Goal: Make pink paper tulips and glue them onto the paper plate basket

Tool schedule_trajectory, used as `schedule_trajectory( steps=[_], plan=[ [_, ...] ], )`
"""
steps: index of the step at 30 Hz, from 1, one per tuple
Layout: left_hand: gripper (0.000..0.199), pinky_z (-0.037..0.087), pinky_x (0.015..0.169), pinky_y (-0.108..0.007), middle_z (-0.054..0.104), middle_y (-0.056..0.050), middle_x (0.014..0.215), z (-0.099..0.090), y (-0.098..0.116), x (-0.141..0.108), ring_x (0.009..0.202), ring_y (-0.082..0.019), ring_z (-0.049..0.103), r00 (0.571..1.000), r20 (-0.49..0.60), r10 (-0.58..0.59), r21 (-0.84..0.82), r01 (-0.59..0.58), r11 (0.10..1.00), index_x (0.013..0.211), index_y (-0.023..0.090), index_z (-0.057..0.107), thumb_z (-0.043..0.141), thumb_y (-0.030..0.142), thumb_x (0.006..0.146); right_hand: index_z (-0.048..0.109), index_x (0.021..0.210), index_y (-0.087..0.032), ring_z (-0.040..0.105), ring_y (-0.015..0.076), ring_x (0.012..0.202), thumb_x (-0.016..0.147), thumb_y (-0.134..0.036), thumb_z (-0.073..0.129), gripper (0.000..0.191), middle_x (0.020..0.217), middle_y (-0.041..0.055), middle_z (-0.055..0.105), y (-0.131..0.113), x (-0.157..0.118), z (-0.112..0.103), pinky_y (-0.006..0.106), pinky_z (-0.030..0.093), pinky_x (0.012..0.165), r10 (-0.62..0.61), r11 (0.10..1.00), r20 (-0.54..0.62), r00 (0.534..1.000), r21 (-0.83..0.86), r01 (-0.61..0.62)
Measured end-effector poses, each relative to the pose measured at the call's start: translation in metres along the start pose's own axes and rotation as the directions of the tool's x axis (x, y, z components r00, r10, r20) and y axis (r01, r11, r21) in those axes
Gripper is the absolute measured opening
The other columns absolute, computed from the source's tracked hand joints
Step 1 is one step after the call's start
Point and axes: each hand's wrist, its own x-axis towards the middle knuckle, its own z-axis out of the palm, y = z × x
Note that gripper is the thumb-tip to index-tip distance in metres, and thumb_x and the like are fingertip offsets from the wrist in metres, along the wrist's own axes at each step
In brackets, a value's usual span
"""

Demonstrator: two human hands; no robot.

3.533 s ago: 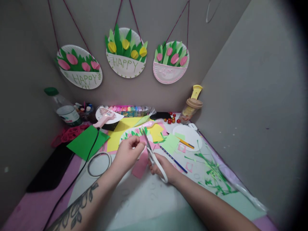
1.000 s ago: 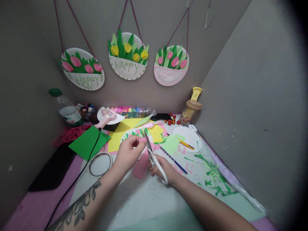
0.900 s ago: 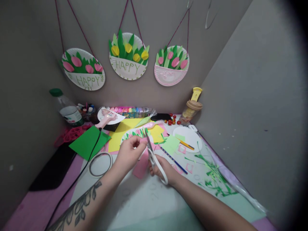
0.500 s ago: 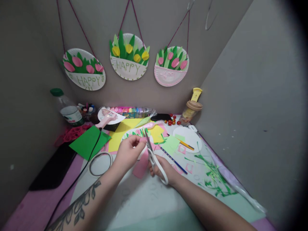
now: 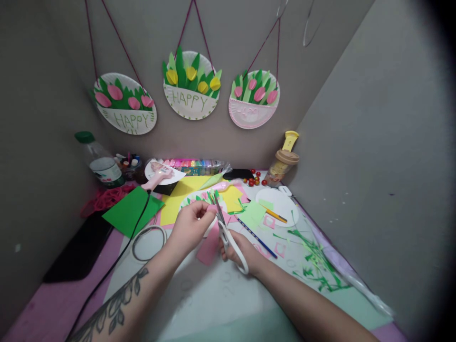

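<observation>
Left hand (image 5: 194, 221): My thumb and fingers were pinched shut on a small piece of pink paper (image 5: 211, 208).
Right hand (image 5: 238, 247): My fingers were curled shut around the scissors with white plastic handles (image 5: 233, 244).
Blades: They pointed up and away from me, right by the pink piece. They looked a tiny bit open. I could not tell if they touched the paper.
Pink strip: A long pink paper strip (image 5: 207, 248) was under my left fingertips, between my hands. I could not tell if it was hanging or lying down.
Past my hands: There was a flowery white paper plate (image 5: 193, 196), partly hidden, with bright yellow paper (image 5: 173, 204) around it.
By my left arm: A flat, pale round ring (image 5: 164, 233) lay there, and a green paper sheet (image 5: 127, 212) was farther up.
By my right hand: A dotted blue pencil (image 5: 257, 237) lay just past it, and thin green paper scraps (image 5: 317, 259) were farther right.
High ahead: Three flower plates (image 5: 191, 102) hung on dark red strings.
</observation>
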Motion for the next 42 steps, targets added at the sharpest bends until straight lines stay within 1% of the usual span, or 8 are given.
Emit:
schedule_trajectory(
  steps=[7,11,14,16,22,27,36,42],
  plan=[
    [0.027,0.036,0.054,-0.020,0.053,0.002,0.062,0.001,-0.006,0.001,0.060,-0.012,0.045,1.000,-0.013,0.020,-0.005,-0.020,1.000,0.066,0.017,0.059,0.057,0.042,0.075,0.050,0.084,-0.018,0.049,0.0106,0.057,0.069,-0.037,0.062,0.027,0.073,-0.0011,0.051,0.003,0.000,0.000,0.025,0.044,0.054,-0.002,1.000,0.006,1.000,0.004,0.002],
    [0.029,0.038,0.057,-0.022,0.057,0.001,0.065,0.000,-0.009,0.002,0.062,-0.013,0.049,1.000,-0.006,0.019,-0.013,-0.019,1.000,0.070,0.016,0.061,0.057,0.044,0.077,0.051,0.083,-0.018,0.049,0.0098,0.055,0.067,-0.025,0.058,0.019,0.071,-0.0018,0.053,0.009,0.001,-0.001,0.023,0.043,0.052,0.010,1.000,-0.007,1.000,0.008,-0.010],
    [0.029,0.040,0.059,-0.023,0.060,0.000,0.067,0.000,-0.009,0.003,0.063,-0.013,0.051,1.000,-0.004,0.014,-0.022,-0.014,1.000,0.072,0.016,0.062,0.057,0.045,0.076,0.052,0.082,-0.018,0.049,0.0098,0.053,0.062,-0.016,0.055,0.020,0.069,-0.0024,0.054,0.011,0.001,-0.001,0.022,0.041,0.050,0.048,0.999,-0.028,0.998,0.005,-0.048],
    [0.029,0.040,0.059,-0.023,0.060,0.000,0.066,0.000,-0.008,0.003,0.063,-0.014,0.051,1.000,-0.004,0.011,-0.025,-0.011,1.000,0.071,0.016,0.062,0.057,0.045,0.076,0.053,0.082,-0.018,0.049,0.0098,0.053,0.061,-0.015,0.053,0.021,0.069,-0.0024,0.055,0.010,0.001,0.000,0.022,0.041,0.050,0.059,0.998,-0.028,0.998,0.006,-0.058],
    [0.029,0.035,0.055,-0.022,0.051,0.003,0.060,-0.001,-0.003,0.001,0.058,-0.012,0.045,1.000,0.026,0.009,-0.006,-0.009,1.000,0.064,0.017,0.056,0.056,0.044,0.075,0.051,0.084,-0.018,0.050,0.0104,0.058,0.064,-0.021,0.056,0.021,0.074,-0.0012,0.054,0.008,0.001,0.000,0.023,0.044,0.054,0.044,0.999,-0.034,0.998,-0.016,-0.044],
    [0.029,0.035,0.054,-0.022,0.052,0.003,0.059,-0.001,-0.001,0.001,0.056,-0.012,0.045,1.000,0.025,-0.017,-0.015,0.018,1.000,0.064,0.018,0.056,0.057,0.045,0.073,0.050,0.084,-0.018,0.051,0.0116,0.061,0.066,-0.026,0.058,0.021,0.075,-0.0012,0.051,0.007,0.000,-0.001,0.024,0.045,0.055,0.001,1.000,-0.006,1.000,0.002,-0.001],
    [0.028,0.039,0.057,-0.023,0.055,0.001,0.062,-0.001,-0.004,0.002,0.060,-0.013,0.048,1.000,0.016,0.011,-0.009,-0.010,1.000,0.065,0.018,0.057,0.057,0.044,0.074,0.052,0.083,-0.018,0.048,0.0094,0.055,0.062,-0.022,0.057,0.022,0.072,-0.0022,0.053,0.004,-0.001,0.000,0.023,0.043,0.052,0.032,0.999,-0.014,0.999,0.037,-0.031],
    [0.027,0.036,0.055,-0.022,0.053,0.002,0.060,-0.002,-0.002,0.000,0.058,-0.012,0.046,0.999,0.034,0.013,0.003,-0.014,1.000,0.063,0.018,0.055,0.056,0.042,0.075,0.051,0.081,-0.019,0.047,0.0095,0.055,0.059,-0.019,0.054,0.021,0.070,-0.0024,0.053,-0.001,-0.002,0.001,0.023,0.043,0.052,0.052,0.998,-0.015,0.999,0.048,-0.051]
  ],
)
